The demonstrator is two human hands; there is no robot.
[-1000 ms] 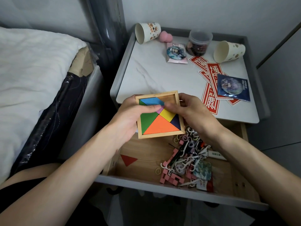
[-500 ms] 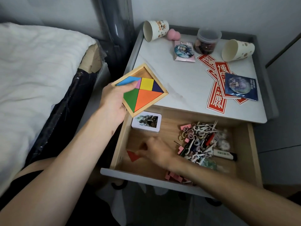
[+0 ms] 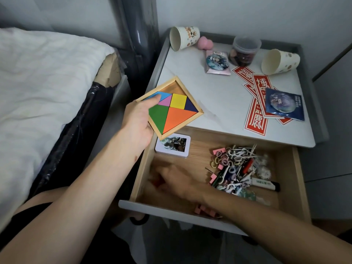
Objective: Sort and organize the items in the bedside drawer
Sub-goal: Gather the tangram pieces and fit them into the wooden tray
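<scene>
Drawer [image 3: 298,178] open under the table [image 3: 209,88]; left hand [image 3: 138,121]'s grip holds the tangram tray [image 3: 172,111] over the near-left corner, one slot bare. Right hand [image 3: 177,180], blurred at the drawer's left, grip unreadable. The missing piece probably needs pinching next.

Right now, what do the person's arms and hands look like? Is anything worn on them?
Both forearms are bare to the picture's edge: no sleeves, gloves, watch or bracelet. The left hand shows no ring where visible, and a small dark red mark sits near its wrist. The right hand is blurred, so rings cannot be told.
</scene>
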